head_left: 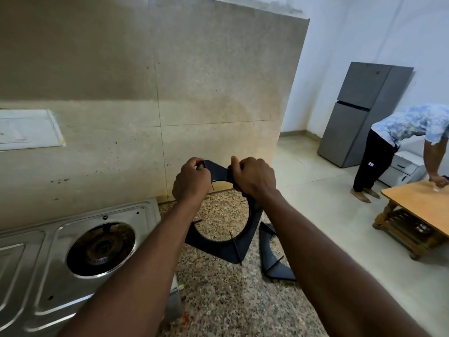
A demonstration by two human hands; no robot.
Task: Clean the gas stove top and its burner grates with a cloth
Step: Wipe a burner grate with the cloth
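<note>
Reaching forward over the speckled granite counter (pixel 218 300), we have both bare forearms stretched out. Nearest on our left sits the steel gas stove top (pixel 36 263), and its round burner (pixel 100 249) lies uncovered in its recessed ring, dark and stained. On the counter to the right of the stove lies a second black grate (pixel 269 254), partly hidden behind our right forearm.

Just past it we hold the burner grate (pixel 243 242) tilted up on edge, a black square frame with a round opening and thin prongs pointing inward. We cannot tell whether its lower corner touches the counter or hangs just above it. Our left hand (pixel 192 181) pinches the frame's upper left corner with curled fingers. Our right hand (pixel 254 177) is wrapped round the upper right part of the frame, thumb up on the top edge. The two hands sit close together along that top edge, with a short stretch of black metal showing between them.

Behind the grate rises the beige tiled wall (pixel 194 93), spotted with small brown splashes, and a white panel (pixel 26 130) is fixed to it on the far left. Farther off to the right, across the pale floor, stands a wooden table (pixel 422 203). Another person (pixel 413 132) in a patterned shirt bends over it, one hand on its top. A grey fridge (pixel 362 113) stands beyond by the white wall.
</note>
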